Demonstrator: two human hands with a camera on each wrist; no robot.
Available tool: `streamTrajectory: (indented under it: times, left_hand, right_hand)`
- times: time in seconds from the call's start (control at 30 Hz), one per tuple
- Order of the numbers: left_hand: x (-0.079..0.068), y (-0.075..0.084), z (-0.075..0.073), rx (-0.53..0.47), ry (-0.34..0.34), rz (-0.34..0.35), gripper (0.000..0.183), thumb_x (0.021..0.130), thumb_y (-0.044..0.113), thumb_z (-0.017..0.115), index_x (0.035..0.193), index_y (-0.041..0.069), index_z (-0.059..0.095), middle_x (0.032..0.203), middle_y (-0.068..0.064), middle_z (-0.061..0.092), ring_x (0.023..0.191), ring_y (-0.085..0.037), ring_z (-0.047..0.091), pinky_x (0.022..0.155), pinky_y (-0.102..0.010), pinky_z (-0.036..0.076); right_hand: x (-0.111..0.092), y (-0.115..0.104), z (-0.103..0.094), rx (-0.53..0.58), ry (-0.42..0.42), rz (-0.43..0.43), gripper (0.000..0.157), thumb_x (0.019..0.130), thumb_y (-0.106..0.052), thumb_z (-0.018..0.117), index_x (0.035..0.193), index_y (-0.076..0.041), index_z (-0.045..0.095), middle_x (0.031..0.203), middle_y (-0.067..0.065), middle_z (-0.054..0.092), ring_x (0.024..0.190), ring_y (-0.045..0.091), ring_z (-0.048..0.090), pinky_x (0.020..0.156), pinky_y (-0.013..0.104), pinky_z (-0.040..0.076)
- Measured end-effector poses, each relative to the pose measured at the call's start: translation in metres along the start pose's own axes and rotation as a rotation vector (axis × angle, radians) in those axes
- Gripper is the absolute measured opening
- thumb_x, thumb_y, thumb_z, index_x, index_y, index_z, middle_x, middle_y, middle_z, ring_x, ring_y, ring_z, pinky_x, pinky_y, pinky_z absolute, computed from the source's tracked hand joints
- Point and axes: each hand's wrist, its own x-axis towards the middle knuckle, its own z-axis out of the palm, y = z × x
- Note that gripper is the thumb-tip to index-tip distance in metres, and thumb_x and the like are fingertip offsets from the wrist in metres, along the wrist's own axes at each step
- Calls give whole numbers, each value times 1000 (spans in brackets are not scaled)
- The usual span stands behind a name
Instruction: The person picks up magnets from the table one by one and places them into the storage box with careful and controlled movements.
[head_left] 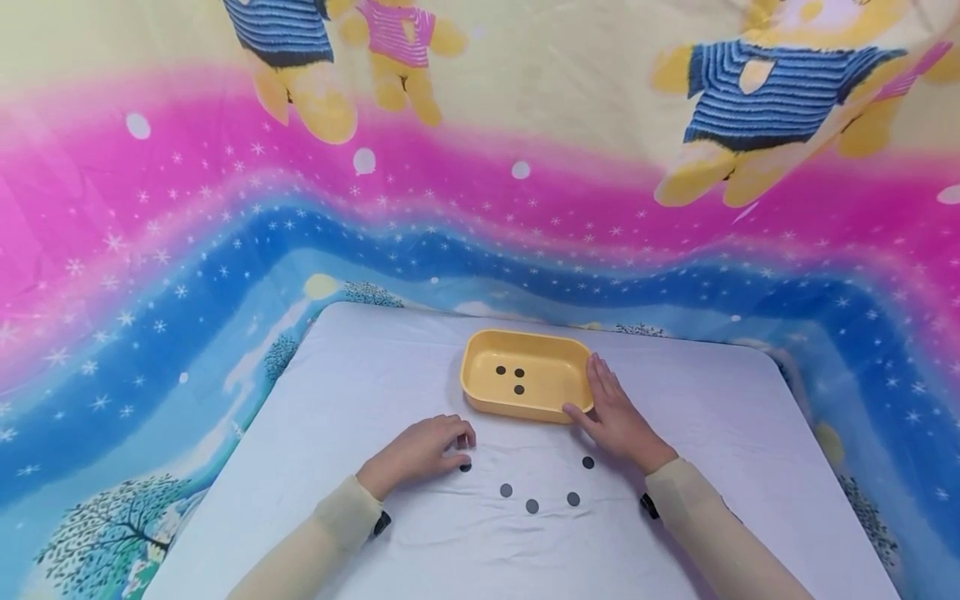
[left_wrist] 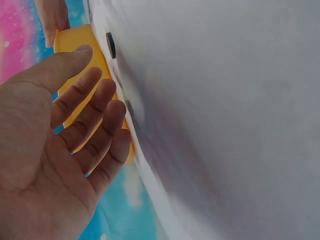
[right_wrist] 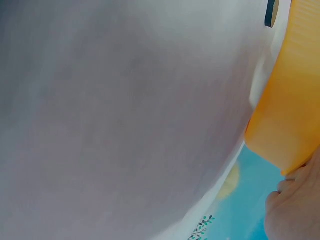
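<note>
In the head view, my left hand (head_left: 423,450) hovers with loosely bent fingers, its thumb overlapping a small black disc (head_left: 466,467) on the white surface. Nothing shows between thumb and fingers in the left wrist view, where the hand (left_wrist: 65,125) overlaps a yellow tray (left_wrist: 95,37). My right hand (head_left: 618,417) rests against the right end of this rounded rectangular tray (head_left: 525,410), with fairly straight fingers along the end and the thumb at the near corner. Three dark discs, one of them a black disc (head_left: 519,390), lie on the tray floor.
Several dark discs lie on the white-covered table (head_left: 450,550) nearer than the tray, including a grey disc (head_left: 532,506) and a black disc (head_left: 588,462) close to the right wrist. A printed cloth (head_left: 480,200) with bears and snowflakes hangs behind and beside the table.
</note>
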Motion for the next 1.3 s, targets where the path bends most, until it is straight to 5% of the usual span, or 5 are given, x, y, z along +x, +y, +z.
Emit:
streamTrajectory:
  times: [0.73, 1.3]
  left_hand:
    - [-3, -1, 4, 3, -20, 42, 17, 98, 33, 81, 111, 25, 72, 101, 9, 61, 89, -5, 54, 80, -29, 50]
    - [-3, -3, 8, 16, -47, 10, 15, 97, 32, 82, 103, 28, 70, 99, 12, 57, 86, -5, 52, 79, -27, 48]
  right_hand:
    - [-1, 1, 0, -1, 10, -10, 104, 108, -65, 50, 171, -4, -6, 180, 15, -6, 165, 42, 3, 130, 62, 13]
    - [1, 2, 2, -2, -3, 7, 105, 107, -67, 50, 171, -6, -7, 180, 17, -4, 166, 38, 1, 131, 59, 11]
